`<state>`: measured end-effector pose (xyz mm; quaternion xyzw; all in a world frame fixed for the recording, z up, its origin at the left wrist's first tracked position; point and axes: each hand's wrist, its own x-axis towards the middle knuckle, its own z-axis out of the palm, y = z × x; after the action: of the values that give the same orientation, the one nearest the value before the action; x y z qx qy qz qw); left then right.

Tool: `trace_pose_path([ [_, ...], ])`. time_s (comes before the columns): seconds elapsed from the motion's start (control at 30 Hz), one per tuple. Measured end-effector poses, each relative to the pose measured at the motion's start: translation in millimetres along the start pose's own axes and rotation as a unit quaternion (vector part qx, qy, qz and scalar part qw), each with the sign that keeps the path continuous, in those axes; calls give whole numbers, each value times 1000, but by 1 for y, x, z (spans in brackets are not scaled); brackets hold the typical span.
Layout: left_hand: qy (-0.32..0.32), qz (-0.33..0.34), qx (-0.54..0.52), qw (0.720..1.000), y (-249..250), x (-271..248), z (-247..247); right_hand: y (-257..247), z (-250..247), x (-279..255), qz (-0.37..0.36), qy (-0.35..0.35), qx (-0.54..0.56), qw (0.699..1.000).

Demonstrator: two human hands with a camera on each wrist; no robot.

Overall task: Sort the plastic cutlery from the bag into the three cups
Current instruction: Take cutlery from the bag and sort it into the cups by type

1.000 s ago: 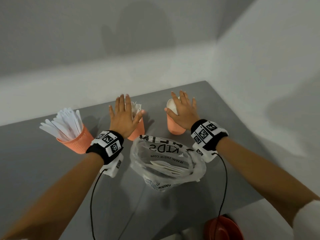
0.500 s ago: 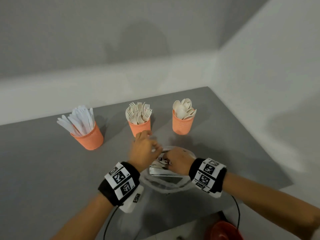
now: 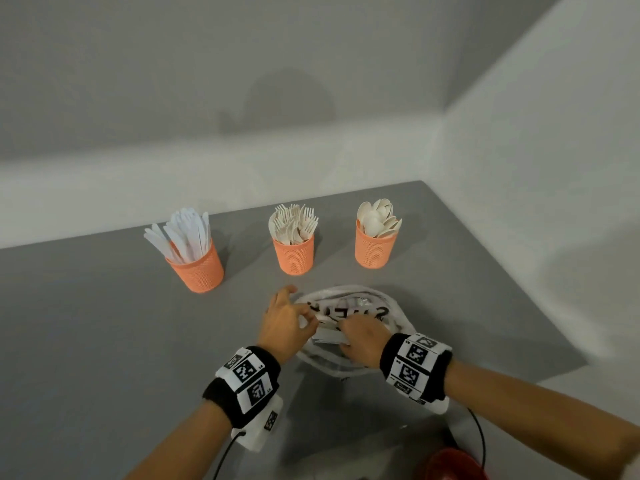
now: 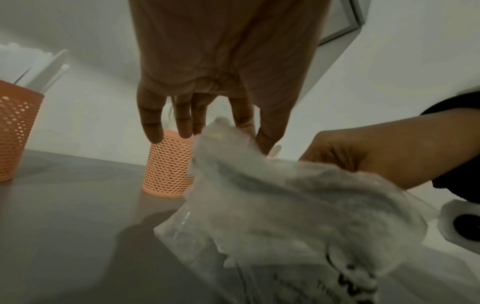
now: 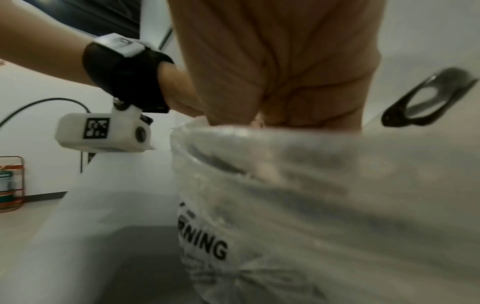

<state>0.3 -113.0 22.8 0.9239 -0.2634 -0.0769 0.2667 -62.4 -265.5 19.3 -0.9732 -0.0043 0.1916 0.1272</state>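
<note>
On the grey table (image 3: 104, 323), at six o'clock from the fork cup (image 3: 294, 254): clear plastic bag (image 3: 398, 317), crumpled and slumped, black print on its film. Held a few white pieces of cutlery (image 3: 329, 336) inside, kinds too blurred to tell.

Beyond the bag, set in a row and apart from it: knife cup (image 3: 199, 268) at ten o'clock, fork cup at twelve, spoon cup (image 3: 374, 249) at one. All three orange, perforated, upright and packed with white pieces.

Judged as the step of fetching another piece out of the bag, with the sorting far along, going by the full cups and the little left in the film. Next move likely called for a firm pinch on a single piece, a lift clear of the clinging film, a look at its kind, then a carry to the matching cup.

Left hand (image 3: 282, 323) at nine o'clock of the bag, palm down, fingers fairly straight and spread, forefinger and thumb seemingly pinched on the film's rim. Right hand (image 3: 362, 341) at five o'clock, knuckles up, fingers curled and dipped into the mouth. Could not tell whether clamped on cutlery, on film or on nothing. Both wrists wrapped in black bands (image 3: 247, 379) with square printed markers.
</note>
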Motion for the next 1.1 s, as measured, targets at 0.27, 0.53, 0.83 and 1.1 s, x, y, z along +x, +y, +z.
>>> trace_pose_path([
  [0.27,-85,-73,-8,994,-1,4,2,13,8,25,83,-59,5,995],
  [0.53,-88,-105,-14,991,1,10,2,19,17,34,120,-48,-30,991],
  [0.83,-53,-81,-37,995,7,9,-4,25,9,32,150,-19,18,988],
  [1.1,-41,-47,-39,997,15,4,-16,15,12,9,94,129,119,980],
])
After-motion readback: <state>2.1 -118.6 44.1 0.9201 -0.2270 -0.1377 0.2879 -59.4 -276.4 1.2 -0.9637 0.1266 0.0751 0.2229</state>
